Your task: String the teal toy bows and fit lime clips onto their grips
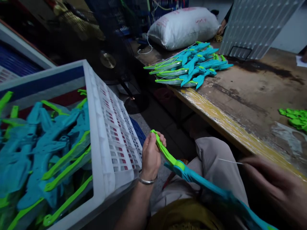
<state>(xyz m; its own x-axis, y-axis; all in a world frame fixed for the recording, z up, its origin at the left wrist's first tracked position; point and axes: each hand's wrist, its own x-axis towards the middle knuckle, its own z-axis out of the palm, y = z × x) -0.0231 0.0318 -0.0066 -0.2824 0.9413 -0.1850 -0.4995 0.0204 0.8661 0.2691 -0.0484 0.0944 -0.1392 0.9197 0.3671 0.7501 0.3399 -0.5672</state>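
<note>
Lime-green and blue plastic forms the long, slim piece (207, 183) slanting over grey trousers (213, 153) to the right of the white crate (97, 153), its green end gripped in the closed fist of the left hand (151, 156) just beside that crate, while farther right of it the blurred right hand (275, 188), fingers drawn together, pinches a fine white thread (229, 161). The crate, hard and perforated, holds jumbled similar pieces (51, 148); beyond it rightward, a pile of them (192, 62) lies on a stained brown table (251, 88) before a plump, wrinkled sack (184, 27).
</note>
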